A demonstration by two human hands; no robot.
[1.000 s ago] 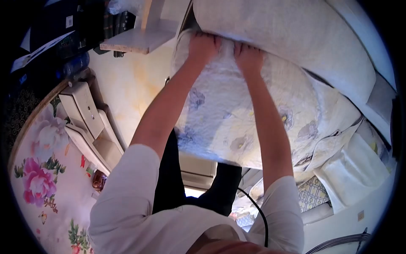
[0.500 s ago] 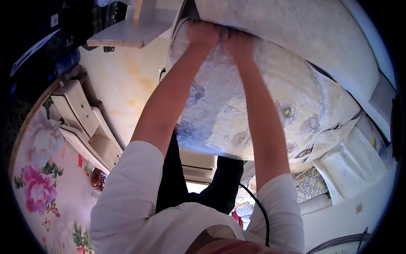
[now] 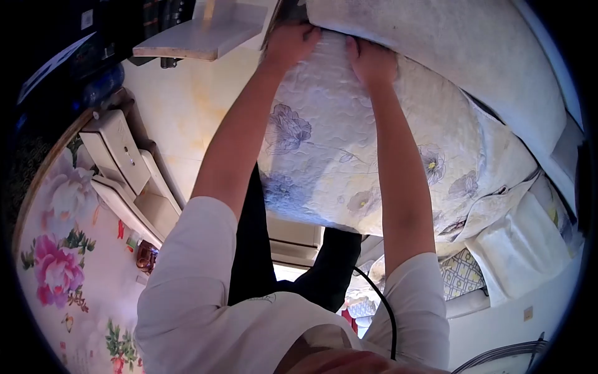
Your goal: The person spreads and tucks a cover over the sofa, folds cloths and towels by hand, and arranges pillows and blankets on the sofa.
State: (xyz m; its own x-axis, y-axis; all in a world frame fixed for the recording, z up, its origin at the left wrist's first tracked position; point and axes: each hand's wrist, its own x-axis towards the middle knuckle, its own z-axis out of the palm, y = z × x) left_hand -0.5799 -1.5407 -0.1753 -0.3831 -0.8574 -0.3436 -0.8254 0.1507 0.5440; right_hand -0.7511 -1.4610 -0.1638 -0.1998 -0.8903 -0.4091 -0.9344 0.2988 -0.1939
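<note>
On floral cover [image 3: 330,134], 2 hands [image 3: 291,45]; label [image 3: 86,20] unreadable.

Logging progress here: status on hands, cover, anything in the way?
Left hand and right hand on floral cover, near its far edge. Grip unclear. Pale upholstery right up against that edge.

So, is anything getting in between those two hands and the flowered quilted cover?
Nothing visible: the left hand and the right hand both rest directly on the flowered quilted cover, by its far edge. A pale padded piece borders that edge, beyond the hands, not between.
</note>
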